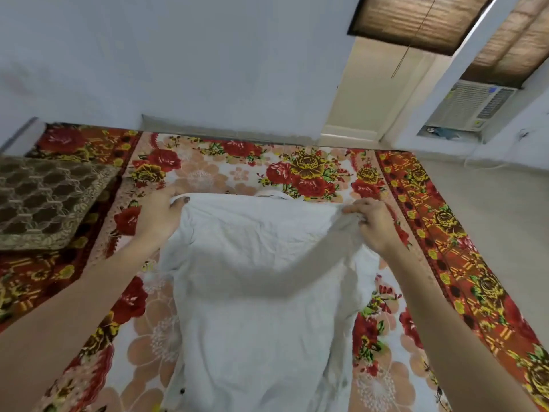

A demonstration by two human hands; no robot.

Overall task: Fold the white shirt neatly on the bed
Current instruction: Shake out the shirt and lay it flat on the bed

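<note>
The white shirt (255, 278) is thin, matt cloth, softly creased, lying on a floral bedspread (208, 168) of thick, fleecy-looking fabric. At the left, a brown cushion (44, 200) has a net-like lace cover with a dull golden sheen. At the far right, blinds (416, 19) of rough woven reed or bamboo hang near an air conditioner (472, 105) with a smooth, pale plastic grille.

On ctr of the red floral-blanketed bed (208, 165) lies the white cloth shirt (252, 292), lengthwise, collar end at far side. The left grip (157, 215) holds its far-left corner, the right grip (374, 224) its far-right corner. The brown patterned square cushion (44, 203) sits on bed, left of shirt, apart from it. The pale plaster wall (178, 69) is behind bed. The white boxy window AC unit (472, 105) is far right, above the pale floor (490, 203) along bed's right edge.
</note>
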